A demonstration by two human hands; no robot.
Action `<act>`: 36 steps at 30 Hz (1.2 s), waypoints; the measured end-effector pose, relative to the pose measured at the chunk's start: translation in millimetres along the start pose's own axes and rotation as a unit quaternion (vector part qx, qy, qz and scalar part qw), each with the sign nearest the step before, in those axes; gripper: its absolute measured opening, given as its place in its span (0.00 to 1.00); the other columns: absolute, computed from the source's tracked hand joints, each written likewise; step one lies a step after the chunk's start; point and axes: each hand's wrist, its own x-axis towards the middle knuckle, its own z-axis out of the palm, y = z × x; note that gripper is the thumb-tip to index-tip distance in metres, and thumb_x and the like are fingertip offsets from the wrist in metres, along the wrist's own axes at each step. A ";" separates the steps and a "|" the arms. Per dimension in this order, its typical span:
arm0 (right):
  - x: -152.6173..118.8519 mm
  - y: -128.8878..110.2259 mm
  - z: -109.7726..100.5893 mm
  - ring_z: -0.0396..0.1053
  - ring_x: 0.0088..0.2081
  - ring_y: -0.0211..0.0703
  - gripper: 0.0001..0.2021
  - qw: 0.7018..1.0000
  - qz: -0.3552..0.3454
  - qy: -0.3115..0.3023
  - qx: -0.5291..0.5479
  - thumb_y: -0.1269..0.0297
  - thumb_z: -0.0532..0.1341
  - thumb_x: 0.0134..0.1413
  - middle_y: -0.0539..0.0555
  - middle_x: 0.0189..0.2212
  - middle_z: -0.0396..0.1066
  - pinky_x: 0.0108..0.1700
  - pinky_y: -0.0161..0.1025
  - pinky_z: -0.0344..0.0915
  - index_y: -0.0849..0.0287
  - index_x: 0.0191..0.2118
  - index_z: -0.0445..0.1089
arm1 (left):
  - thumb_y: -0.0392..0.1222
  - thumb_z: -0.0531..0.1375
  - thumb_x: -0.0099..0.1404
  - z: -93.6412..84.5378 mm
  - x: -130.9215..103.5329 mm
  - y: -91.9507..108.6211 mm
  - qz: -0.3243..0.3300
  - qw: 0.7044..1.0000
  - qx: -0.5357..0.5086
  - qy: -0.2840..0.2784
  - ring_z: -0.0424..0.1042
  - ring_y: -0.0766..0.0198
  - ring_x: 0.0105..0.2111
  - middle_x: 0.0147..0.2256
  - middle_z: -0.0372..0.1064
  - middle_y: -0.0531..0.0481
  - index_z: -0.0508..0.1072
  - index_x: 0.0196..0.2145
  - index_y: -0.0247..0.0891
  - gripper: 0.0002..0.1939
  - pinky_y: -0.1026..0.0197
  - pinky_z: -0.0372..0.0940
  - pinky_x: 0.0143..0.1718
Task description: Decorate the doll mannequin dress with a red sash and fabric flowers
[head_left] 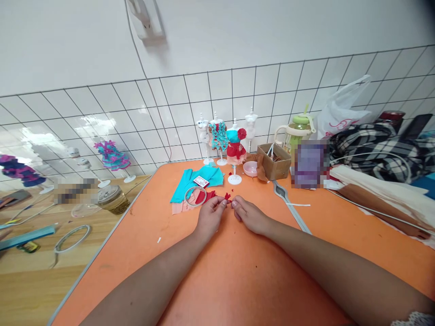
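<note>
Over the middle of the orange table, a small crumpled piece of red crepe paper (227,196) is pinched between my two hands. My left hand (210,216) is closed on its left side with thumb and forefinger. My right hand (250,214) is closed too, its fingertips pressing the right side of the piece. Just left of my left hand lie a roll of white tape (186,201), folded turquoise crepe paper (181,186) and a small white-and-red box (201,181). Beyond my hands stands a mini dress form (235,149) in a turquoise and red paper dress.
Several other mini mannequins (250,124) stand by the tiled wall. A pink bowl (250,169), a cardboard box (280,167) and a green-lidded bottle (299,131) are at the back. Grey scissors-like handles (280,191) lie to the right. A wooden table (41,285) adjoins at left.
</note>
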 end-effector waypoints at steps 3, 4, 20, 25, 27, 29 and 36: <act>-0.6 0.7 0.6 0.59 0.26 0.38 0.14 1.000 0.006 -0.001 -0.009 0.53 0.41 0.64 0.46 0.22 0.59 0.30 0.35 0.54 0.54 0.32 0.53 | 0.45 0.57 0.61 -0.3 -0.2 0.4 0.002 1.000 0.013 0.007 0.70 0.61 0.35 0.30 0.72 0.51 0.73 0.30 0.38 0.09 0.61 0.63 0.39; -0.7 0.8 0.8 0.58 0.26 0.38 0.14 1.000 0.007 -0.001 -0.012 0.53 0.41 0.64 0.46 0.23 0.58 0.30 0.35 0.54 0.54 0.32 0.53 | 0.45 0.57 0.60 -0.5 -0.3 0.1 0.005 1.000 0.021 0.009 0.70 0.60 0.34 0.30 0.72 0.51 0.73 0.30 0.38 0.09 0.61 0.63 0.38; -1.8 -4.6 -0.5 0.61 0.28 0.39 0.13 0.987 0.007 0.020 -0.162 0.54 0.42 0.64 0.49 0.25 0.62 0.29 0.33 0.49 0.55 0.33 0.54 | 0.40 0.59 0.59 -4.5 -0.1 -2.7 0.063 0.989 0.131 -0.011 0.71 0.61 0.34 0.31 0.75 0.49 0.77 0.29 0.38 0.07 0.60 0.63 0.38; -0.5 -4.9 -0.2 0.61 0.28 0.39 0.14 0.985 0.020 0.035 -0.167 0.54 0.44 0.64 0.49 0.25 0.63 0.28 0.33 0.48 0.55 0.32 0.56 | 0.40 0.59 0.59 -4.2 1.0 -2.0 0.054 0.993 0.099 -0.020 0.71 0.62 0.33 0.30 0.75 0.49 0.77 0.29 0.37 0.07 0.61 0.64 0.37; 0.5 -4.9 0.1 0.61 0.27 0.38 0.14 0.988 0.016 0.034 -0.149 0.54 0.44 0.64 0.49 0.25 0.63 0.28 0.33 0.49 0.56 0.31 0.56 | 0.41 0.59 0.59 -3.7 1.2 -1.7 0.048 0.996 0.070 -0.025 0.71 0.62 0.32 0.29 0.74 0.48 0.77 0.29 0.36 0.08 0.61 0.64 0.36; 1.6 -4.4 0.2 0.61 0.27 0.38 0.14 0.991 0.008 0.030 -0.128 0.55 0.44 0.64 0.49 0.25 0.63 0.29 0.33 0.50 0.56 0.31 0.56 | 0.41 0.60 0.58 -3.3 1.1 -2.0 0.037 0.998 0.039 -0.029 0.71 0.61 0.32 0.29 0.74 0.48 0.77 0.29 0.36 0.08 0.61 0.64 0.36; 6.6 2.6 -0.9 0.61 0.30 0.39 0.15 0.998 -0.023 0.008 -0.050 0.53 0.46 0.62 0.49 0.26 0.63 0.32 0.35 0.55 0.56 0.30 0.58 | 0.43 0.61 0.57 -5.3 2.8 -6.2 0.001 0.997 -0.049 -0.059 0.70 0.62 0.32 0.28 0.73 0.49 0.77 0.28 0.36 0.09 0.62 0.63 0.37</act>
